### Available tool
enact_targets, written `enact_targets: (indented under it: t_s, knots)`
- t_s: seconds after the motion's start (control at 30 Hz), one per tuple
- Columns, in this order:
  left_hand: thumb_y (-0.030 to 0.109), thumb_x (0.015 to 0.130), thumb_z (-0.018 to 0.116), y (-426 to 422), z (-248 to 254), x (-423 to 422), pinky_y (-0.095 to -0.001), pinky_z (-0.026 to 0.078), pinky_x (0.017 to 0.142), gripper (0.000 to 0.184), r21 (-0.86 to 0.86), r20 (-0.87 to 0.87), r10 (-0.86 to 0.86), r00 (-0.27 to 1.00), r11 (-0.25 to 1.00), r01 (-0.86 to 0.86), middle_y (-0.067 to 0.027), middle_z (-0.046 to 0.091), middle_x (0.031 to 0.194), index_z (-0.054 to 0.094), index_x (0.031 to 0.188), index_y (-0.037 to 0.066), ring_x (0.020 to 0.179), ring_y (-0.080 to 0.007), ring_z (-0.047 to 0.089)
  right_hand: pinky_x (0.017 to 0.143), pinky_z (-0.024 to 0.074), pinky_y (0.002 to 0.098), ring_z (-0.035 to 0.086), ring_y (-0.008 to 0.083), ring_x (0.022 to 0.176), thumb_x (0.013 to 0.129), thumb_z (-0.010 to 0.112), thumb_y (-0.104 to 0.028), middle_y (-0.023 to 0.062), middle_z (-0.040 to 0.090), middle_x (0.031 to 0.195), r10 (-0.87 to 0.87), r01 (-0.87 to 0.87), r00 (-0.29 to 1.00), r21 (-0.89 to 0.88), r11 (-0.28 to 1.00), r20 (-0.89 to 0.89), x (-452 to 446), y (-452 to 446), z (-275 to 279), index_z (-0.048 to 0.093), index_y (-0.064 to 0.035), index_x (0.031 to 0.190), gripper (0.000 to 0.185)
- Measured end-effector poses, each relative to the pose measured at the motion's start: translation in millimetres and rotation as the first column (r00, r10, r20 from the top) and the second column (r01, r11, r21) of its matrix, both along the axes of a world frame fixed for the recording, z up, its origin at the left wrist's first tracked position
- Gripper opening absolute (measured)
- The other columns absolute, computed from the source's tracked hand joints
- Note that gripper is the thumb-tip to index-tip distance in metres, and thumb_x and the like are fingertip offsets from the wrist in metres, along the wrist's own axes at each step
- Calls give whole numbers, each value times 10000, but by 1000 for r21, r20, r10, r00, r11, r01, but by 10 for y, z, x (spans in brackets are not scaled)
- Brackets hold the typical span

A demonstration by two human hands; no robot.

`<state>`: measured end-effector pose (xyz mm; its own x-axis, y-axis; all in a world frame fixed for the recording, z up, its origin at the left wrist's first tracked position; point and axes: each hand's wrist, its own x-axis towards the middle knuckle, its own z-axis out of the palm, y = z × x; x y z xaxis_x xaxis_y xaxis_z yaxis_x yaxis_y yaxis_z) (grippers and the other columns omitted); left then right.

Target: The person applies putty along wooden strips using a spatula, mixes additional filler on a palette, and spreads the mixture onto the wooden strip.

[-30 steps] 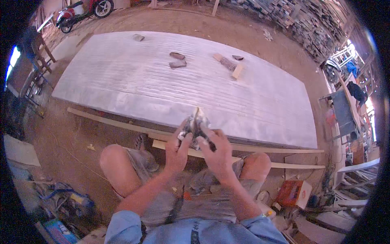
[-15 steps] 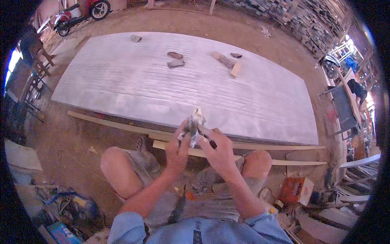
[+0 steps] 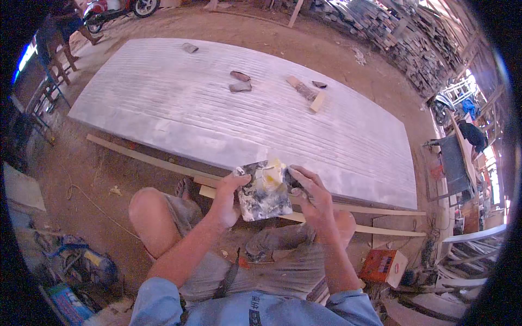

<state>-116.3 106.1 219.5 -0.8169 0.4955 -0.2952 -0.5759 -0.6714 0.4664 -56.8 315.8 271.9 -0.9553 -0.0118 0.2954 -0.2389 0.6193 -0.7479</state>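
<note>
My left hand (image 3: 227, 194) is closed on the left edge of a dark flat plate (image 3: 253, 195) smeared with white paste. A yellowish-white lump of putty (image 3: 272, 175) sits on the plate's upper right part. On the plate's right side, my right hand (image 3: 314, 191) has its fingers closed around a small dark tool, mostly hidden, that looks like a putty scraper (image 3: 292, 178). Both hands are over my lap, at the near edge of a large whitish grooved panel (image 3: 185, 103).
Folded scraps of sandpaper (image 3: 240, 86) and a strip-wrapped wood block (image 3: 307, 92) lie on the panel. Long wooden strips (image 3: 147, 159) run below its near edge. An orange box (image 3: 380, 266) stands at right. Beyond are stacked timber (image 3: 380, 49), a red motorbike (image 3: 109, 8) and a person's legs (image 3: 81, 32).
The plate has turned from edge-on to face me, and its paste-covered surface shows. My hands have moved apart and slightly down. A person's legs have appeared at the upper left.
</note>
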Motion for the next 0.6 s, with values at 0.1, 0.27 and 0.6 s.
enact_targets:
  t_s: [0.1,0.27,0.6]
  knots:
    - [143,884,605,18,46,50,-377,579,851,311,-21,7,55,998,998,-54,-118,684,1031,587,1148,-21,927,-219,697,1023,442,377,551,279,1224,865,613,36,129,603,1289,-14,16,999,48,999,-31,-27,-20,-200,639,-70,1277,426]
    - [129,904,594,-41,85,28,-370,562,878,277,-21,-117,87,989,996,-90,-85,678,1036,591,1149,0,970,-192,680,972,457,356,594,256,1128,889,615,-2,139,617,1242,-28,29,1000,237,971,-5,58,325,-563,652,-49,1234,350]
    - [125,957,577,57,-11,44,-306,521,874,275,-174,-198,195,961,958,-230,-50,670,1095,590,1207,13,986,-136,651,562,504,293,603,145,659,1021,499,-237,98,677,876,-8,383,888,-729,568,460,348,-548,-156,589,-18,1084,245]
